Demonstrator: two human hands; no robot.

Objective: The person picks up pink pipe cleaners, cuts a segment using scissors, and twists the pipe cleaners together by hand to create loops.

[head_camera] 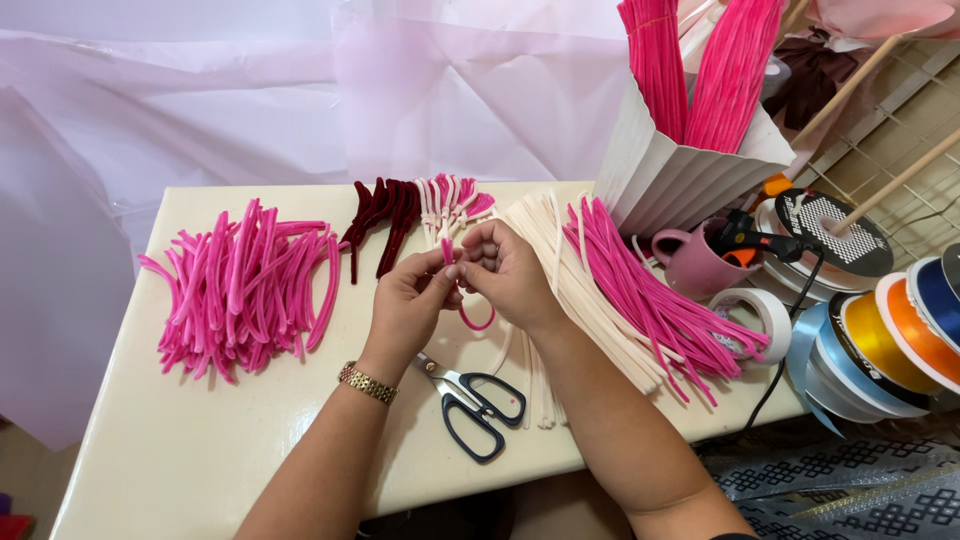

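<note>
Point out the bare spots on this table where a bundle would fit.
Bare: the table's near-left corner, below the pink loops and left of the scissors; also a strip behind the loops. Crowded: the right side, with straight stems, mug and ribbon spools.

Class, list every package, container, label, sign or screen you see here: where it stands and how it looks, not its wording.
Paper box: back right of the table, white, ribbed, holding pink stems.
Mug: in front of the box, pink, round.
Ribbon spools: right edge, round, pale blue, yellow, orange, dark blue.
No labels, signs or screens show.
</note>
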